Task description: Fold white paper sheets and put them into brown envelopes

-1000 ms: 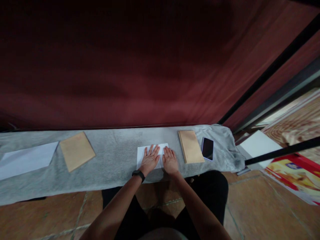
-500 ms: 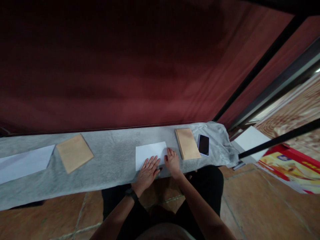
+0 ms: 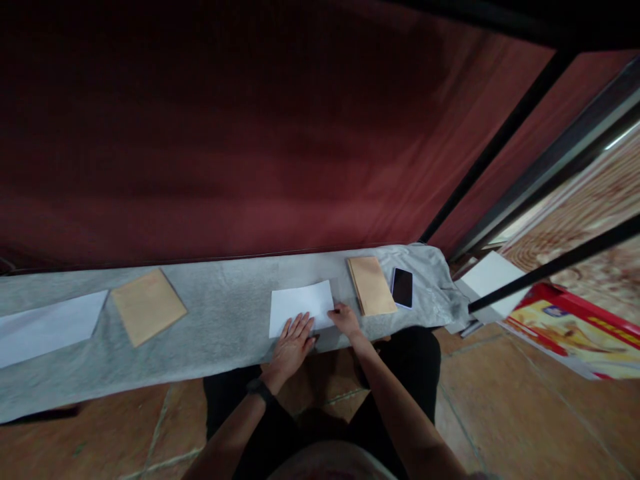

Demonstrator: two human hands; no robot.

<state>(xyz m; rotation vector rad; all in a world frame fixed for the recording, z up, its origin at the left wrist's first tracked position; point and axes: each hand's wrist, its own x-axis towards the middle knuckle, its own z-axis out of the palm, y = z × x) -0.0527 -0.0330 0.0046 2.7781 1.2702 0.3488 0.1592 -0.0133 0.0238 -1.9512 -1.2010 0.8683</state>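
A folded white paper [image 3: 300,305] lies on the grey cloth [image 3: 225,320] in front of me. My left hand [image 3: 294,347] rests flat, fingers spread, on the paper's near edge; a black watch is on that wrist. My right hand [image 3: 344,317] curls its fingers at the paper's near right corner, pinching or lifting it. A stack of brown envelopes [image 3: 371,285] lies just right of the paper.
A dark phone [image 3: 403,287] lies right of the brown stack. One brown envelope [image 3: 148,306] and white sheets [image 3: 47,328] lie far left. A red curtain [image 3: 250,133] hangs behind the cloth. A white board [image 3: 487,277] and red box [image 3: 575,330] sit on the tiled floor at right.
Both hands slid from the paper's middle back to its near edge. My right hand went from flat to curled at the paper's right corner.
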